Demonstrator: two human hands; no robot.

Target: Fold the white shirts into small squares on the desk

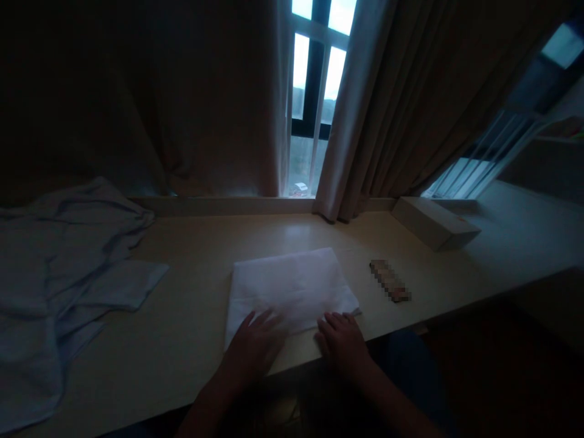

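Observation:
A folded white cloth (292,283) lies flat on the pale desk (191,292) in front of me. My left hand (258,340) is over its near left part, fingers stretched out and blurred by motion. At the near right edge of the cloth, my right hand (340,337) rests with its fingertips on the fabric, fingers extended. Neither hand grips anything that I can see. Whether the left palm presses on the cloth or hovers just above it, I cannot tell.
Crumpled light-coloured cloth (91,255) is heaped on the left of the desk. To the right are a small pixelated object (390,281) and a long box (435,224). Behind stand curtains (360,121) and a window (314,73). The desk's front edge runs close to my body.

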